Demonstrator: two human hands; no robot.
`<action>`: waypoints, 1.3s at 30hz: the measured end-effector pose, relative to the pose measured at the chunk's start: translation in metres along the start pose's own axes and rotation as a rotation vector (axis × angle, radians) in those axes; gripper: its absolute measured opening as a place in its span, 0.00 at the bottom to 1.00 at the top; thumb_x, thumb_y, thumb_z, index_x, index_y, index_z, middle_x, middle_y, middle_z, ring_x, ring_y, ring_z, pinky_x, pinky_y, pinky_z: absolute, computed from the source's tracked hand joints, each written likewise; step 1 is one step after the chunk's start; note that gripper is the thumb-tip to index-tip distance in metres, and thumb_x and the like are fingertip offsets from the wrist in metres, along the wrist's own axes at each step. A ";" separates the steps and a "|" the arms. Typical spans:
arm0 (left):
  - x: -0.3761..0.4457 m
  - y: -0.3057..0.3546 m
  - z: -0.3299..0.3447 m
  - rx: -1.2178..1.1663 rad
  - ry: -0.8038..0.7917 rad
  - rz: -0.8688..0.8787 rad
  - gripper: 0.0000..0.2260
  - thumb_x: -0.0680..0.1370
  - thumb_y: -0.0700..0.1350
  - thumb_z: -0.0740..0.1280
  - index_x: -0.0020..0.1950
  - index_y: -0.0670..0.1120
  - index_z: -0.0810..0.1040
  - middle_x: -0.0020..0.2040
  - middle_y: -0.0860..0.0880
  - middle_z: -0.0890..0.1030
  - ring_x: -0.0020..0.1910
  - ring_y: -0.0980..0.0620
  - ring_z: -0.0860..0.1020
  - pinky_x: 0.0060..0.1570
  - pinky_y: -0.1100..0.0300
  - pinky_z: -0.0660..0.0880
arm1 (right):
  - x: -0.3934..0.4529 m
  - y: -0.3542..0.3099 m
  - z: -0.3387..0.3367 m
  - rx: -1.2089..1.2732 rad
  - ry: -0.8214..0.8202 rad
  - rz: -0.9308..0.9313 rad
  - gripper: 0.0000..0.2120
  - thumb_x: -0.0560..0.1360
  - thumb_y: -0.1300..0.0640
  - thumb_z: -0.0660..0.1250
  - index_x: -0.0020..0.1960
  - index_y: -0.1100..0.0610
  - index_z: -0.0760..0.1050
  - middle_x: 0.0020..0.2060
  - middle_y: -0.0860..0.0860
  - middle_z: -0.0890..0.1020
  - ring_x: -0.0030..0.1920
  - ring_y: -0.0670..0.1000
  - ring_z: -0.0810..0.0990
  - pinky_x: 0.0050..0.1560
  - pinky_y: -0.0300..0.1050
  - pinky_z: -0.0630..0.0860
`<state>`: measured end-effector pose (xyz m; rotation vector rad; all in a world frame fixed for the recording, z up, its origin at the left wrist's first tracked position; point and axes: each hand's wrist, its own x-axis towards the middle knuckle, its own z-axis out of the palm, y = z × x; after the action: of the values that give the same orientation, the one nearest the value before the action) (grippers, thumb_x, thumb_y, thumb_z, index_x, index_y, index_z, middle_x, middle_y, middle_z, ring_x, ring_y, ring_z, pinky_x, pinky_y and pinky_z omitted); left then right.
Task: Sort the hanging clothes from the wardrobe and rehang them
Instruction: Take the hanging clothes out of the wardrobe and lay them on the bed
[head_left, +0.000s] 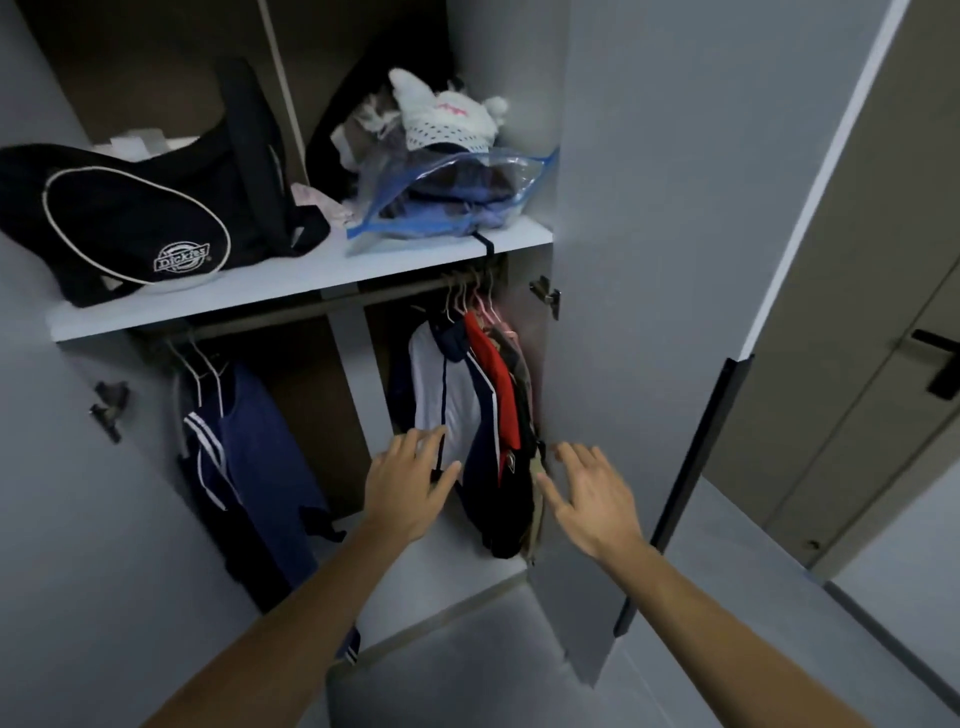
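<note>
I see my two hands spread wide, holding nothing: left hand (410, 480) touching the right clothes bunch (470, 415) at frame centre, right hand (592, 493) just beside it. Two garments (244, 457) hang lower left. Above, one shelf (311, 278) carries one black bag (130, 223).

Dim, cool, bluish-grey indoor light with no visible lamp. The upper shelf edge (311, 280) catches the most light, while the space beneath it and the wardrobe's back corners fall into deep shadow. Dark garments lose their detail. No strong glare. Wide-angle distortion bends the wardrobe door (675, 260) and the side panels outward toward the frame edges. The right hand (592, 493) is slightly motion-blurred; overall sharpness is soft and somewhat grainy.
</note>
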<state>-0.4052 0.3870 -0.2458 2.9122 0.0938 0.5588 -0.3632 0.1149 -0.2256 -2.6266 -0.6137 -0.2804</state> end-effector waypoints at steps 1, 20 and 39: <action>0.009 -0.006 0.004 -0.009 -0.007 -0.005 0.29 0.83 0.64 0.53 0.75 0.48 0.73 0.62 0.48 0.79 0.60 0.45 0.78 0.50 0.48 0.78 | 0.009 -0.002 0.004 -0.001 -0.002 0.003 0.21 0.84 0.40 0.57 0.69 0.53 0.72 0.59 0.50 0.79 0.60 0.54 0.74 0.54 0.51 0.75; 0.177 -0.076 0.080 -0.061 -0.139 -0.150 0.32 0.84 0.67 0.49 0.83 0.51 0.60 0.72 0.47 0.73 0.68 0.46 0.72 0.62 0.49 0.75 | 0.244 0.018 0.112 -0.047 0.035 -0.100 0.20 0.81 0.47 0.67 0.67 0.57 0.76 0.63 0.54 0.76 0.62 0.56 0.73 0.57 0.55 0.78; 0.351 -0.137 0.179 -0.226 -0.170 -0.006 0.38 0.83 0.63 0.61 0.86 0.49 0.49 0.85 0.46 0.52 0.83 0.44 0.52 0.78 0.45 0.62 | 0.348 0.028 0.216 -0.317 0.149 -0.080 0.12 0.66 0.60 0.77 0.47 0.59 0.81 0.60 0.58 0.74 0.60 0.62 0.73 0.53 0.56 0.71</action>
<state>-0.0168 0.5263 -0.3077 2.7232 0.0162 0.2973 -0.0225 0.3195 -0.3288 -2.8485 -0.6704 -0.6398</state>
